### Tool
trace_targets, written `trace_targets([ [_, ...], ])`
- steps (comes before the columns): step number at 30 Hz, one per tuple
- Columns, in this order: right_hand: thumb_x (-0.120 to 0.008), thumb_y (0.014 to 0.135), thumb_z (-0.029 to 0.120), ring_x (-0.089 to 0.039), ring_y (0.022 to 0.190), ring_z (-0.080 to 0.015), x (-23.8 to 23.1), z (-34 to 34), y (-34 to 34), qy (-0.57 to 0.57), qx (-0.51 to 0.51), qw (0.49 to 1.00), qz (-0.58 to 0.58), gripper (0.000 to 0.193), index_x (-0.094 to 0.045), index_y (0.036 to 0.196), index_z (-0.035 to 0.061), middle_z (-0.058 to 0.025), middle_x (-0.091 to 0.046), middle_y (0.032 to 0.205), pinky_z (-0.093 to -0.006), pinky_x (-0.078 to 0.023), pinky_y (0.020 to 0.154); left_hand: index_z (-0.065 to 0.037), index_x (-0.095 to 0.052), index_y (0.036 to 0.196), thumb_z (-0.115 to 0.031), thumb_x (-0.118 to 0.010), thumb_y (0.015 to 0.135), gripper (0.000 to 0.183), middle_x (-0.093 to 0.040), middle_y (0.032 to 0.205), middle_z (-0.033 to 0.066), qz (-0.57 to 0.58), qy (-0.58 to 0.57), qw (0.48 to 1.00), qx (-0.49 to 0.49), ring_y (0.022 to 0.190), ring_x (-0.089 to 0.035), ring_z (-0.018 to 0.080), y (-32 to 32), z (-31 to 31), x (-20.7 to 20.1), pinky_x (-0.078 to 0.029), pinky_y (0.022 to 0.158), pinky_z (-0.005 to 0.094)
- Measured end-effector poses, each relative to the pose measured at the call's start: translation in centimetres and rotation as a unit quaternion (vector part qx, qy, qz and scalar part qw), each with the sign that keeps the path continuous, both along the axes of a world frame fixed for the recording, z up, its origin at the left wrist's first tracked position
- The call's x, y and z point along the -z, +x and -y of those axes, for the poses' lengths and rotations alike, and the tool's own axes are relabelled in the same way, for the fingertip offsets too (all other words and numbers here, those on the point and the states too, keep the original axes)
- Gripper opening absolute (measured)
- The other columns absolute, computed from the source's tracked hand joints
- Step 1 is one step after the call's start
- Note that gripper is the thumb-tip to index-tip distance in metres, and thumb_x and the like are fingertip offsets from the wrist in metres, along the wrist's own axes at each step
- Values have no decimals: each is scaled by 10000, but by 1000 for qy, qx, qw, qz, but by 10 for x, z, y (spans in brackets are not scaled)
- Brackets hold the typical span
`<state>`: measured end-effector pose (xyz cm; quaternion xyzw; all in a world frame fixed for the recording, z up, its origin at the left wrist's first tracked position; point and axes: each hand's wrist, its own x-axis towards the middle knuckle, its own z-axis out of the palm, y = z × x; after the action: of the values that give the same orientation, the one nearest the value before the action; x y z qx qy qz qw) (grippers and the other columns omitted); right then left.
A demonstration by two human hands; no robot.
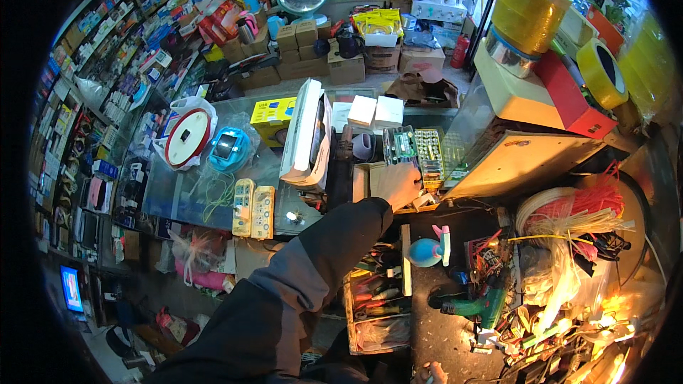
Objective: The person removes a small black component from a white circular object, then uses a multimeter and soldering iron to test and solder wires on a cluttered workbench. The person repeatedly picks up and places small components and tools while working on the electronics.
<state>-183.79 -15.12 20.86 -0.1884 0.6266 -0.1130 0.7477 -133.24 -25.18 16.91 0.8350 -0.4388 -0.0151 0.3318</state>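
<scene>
My left arm, in a dark sleeve, stretches from the lower left to the middle. My left hand [396, 183] is at a small open tray [425, 205] at the counter's near edge, its fingers bent and closed; what they hold, if anything, is hidden. Just beyond it stand a clear case of batteries [429, 153] and a pack of green-and-dark small goods [400, 146]. Only a small part of my right hand [431, 372] shows at the bottom edge, over the dark workbench [442, 334]. Whether it holds anything is not visible.
An open drawer [380, 343] of screwdrivers sits below my left forearm. On the bench are a blue spray bottle [425, 252], a green power tool [487, 306] and tangled wires. Power strips [253, 210] and boxes lie on the glass counter; tape rolls [601, 73] stand right.
</scene>
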Motion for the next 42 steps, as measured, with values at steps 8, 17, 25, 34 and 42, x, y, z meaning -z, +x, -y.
trace_targets([
  [8,-565,1091,336,-443,525,-81,0,3,-19,-70,-191,979,27,272,-686,1093,92,8,-537,719,-264,-344,463,-40,-693,1148,-255,-713,1017,253,-727,1001,62,-348,-155,923,54,757,-649,98,-67,-78,-61,-521,671,273],
  [17,-631,1095,263,-643,782,-147,8,-10,-86,-149,-205,966,39,253,-650,1254,66,-42,-689,924,-311,-559,695,-54,-617,1294,-296,-579,1116,303,-686,998,31,-784,12,604,141,705,-575,53,-304,-146,-12,-387,541,206],
  [25,-652,1059,100,-625,826,-127,21,-22,-155,-242,-99,965,-6,236,-649,1291,56,-41,-663,949,-296,-559,750,-61,-629,1412,-277,-595,1113,371,-658,890,-19,-743,164,580,290,657,-575,42,-441,-159,30,-396,556,221],
  [34,-690,1042,126,-688,853,-159,7,-55,-200,-228,-22,973,-25,312,-620,1322,6,-85,-722,1047,-282,-566,770,-45,-666,1365,-287,-619,1102,360,-671,886,-8,-711,185,593,329,683,-570,61,-509,-158,28,-477,624,230],
  [42,-649,1007,-14,-713,1138,-210,60,-77,-258,-226,45,972,-41,427,-533,1416,-58,-177,-699,1295,-322,-604,952,-26,-747,1231,-197,-713,1038,261,-725,923,-20,-676,311,608,277,764,-609,29,-568,-156,46,-470,649,194],
])
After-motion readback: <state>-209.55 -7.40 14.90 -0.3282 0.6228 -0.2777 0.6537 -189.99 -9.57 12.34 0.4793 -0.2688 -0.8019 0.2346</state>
